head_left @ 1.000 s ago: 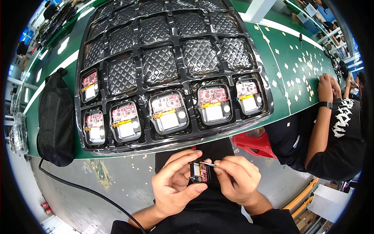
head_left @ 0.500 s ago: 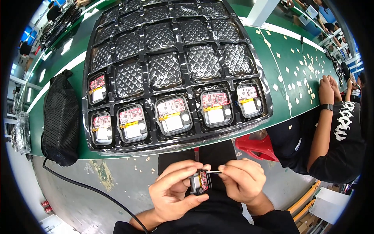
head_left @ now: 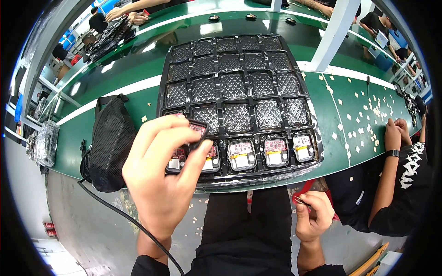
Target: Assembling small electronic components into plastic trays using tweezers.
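My left hand [head_left: 159, 170], slightly blurred, grips an open watch case [head_left: 199, 129] with a red circuit board inside, between thumb and fingers. It is over the near-left part of a black plastic tray [head_left: 271, 174]. Several similar open watch cases [head_left: 241, 155] with red boards, yellow strips and pale blocks fill the tray's near row; my hand partly hides those at left. Low at the right, off the table's front edge, my right hand [head_left: 315, 214] is closed on thin metal tweezers [head_left: 301, 200], mostly hidden in the fingers.
A black mesh bag [head_left: 110, 142] stands left of the tray, a black cable [head_left: 119, 218] running down from it. At right a co-worker's arm [head_left: 386, 184] reaches over the green table [head_left: 338, 152], where small pale squares lie scattered. A grey post [head_left: 336, 37] rises behind the tray.
My left hand has carried the watch case from my lap up over the tray. My right hand has drawn away to the right, tweezers still in it. The view has tilted up.
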The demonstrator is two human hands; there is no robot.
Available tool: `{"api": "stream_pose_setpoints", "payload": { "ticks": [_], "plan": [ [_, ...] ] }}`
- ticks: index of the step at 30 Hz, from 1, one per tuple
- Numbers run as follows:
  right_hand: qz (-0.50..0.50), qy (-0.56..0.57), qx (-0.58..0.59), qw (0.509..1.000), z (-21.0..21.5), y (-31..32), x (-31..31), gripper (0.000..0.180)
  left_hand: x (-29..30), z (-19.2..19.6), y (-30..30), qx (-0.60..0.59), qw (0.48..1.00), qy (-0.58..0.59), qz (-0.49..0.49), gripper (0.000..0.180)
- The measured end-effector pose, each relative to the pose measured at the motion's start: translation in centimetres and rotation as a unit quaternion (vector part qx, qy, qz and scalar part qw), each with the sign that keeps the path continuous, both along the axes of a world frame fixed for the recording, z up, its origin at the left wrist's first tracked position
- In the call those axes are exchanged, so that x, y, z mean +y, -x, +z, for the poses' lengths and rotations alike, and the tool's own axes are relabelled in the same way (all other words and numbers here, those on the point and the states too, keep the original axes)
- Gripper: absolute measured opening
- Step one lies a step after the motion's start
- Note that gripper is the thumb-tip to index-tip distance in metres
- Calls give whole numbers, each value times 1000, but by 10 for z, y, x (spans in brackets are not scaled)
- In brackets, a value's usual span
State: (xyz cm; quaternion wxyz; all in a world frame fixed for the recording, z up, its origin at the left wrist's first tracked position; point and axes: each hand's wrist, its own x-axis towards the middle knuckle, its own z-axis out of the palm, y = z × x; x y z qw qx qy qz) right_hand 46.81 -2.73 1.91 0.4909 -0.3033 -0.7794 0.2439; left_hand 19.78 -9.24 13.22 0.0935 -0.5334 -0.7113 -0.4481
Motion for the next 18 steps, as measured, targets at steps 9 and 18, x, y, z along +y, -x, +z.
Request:
{"api": "stream_pose_setpoints", "payload": {
  "ticks": [9,18],
  "plan": [
    [-32,34,-1,999,-1,-11,5,16,21,-5,9,94,990,105,-10,24],
    [-89,47,71,992,1,-17,48,16,9,-2,8,143,964,223,-5,47]
  ]
}}
